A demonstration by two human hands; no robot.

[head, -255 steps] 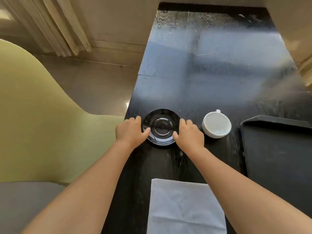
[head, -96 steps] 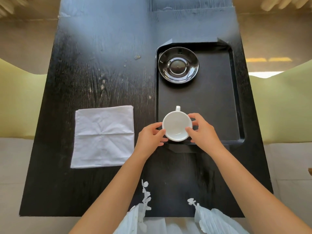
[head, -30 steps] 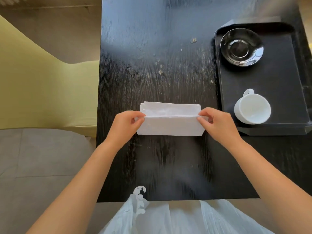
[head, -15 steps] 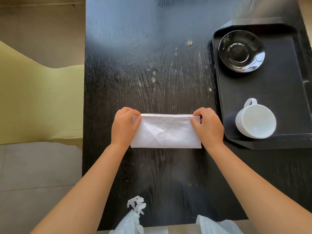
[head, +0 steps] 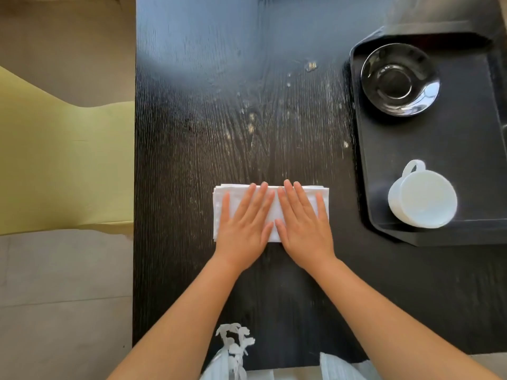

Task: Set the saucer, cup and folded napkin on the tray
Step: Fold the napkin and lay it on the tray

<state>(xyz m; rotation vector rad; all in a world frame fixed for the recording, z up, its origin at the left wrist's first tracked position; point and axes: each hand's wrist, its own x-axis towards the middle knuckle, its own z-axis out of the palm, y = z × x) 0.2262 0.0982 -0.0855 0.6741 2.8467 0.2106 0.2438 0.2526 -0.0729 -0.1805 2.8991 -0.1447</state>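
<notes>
Folded napkin (head: 270, 208) lies beneath the flat, released left hand (head: 244, 229) and right hand (head: 303, 229).

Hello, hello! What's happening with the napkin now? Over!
Both hands flat on folded napkin. Saucer, cup on tray. Nothing blocking.

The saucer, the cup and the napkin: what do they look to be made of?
Saucer: black and glossy, probably glazed ceramic or glass, judging by the bright reflections on its rim. Cup: smooth plain white, likely ceramic, with a looped handle. Napkin: white, matte and layered at its folded edge, so cloth or thick paper; the picture leaves that open.
</notes>
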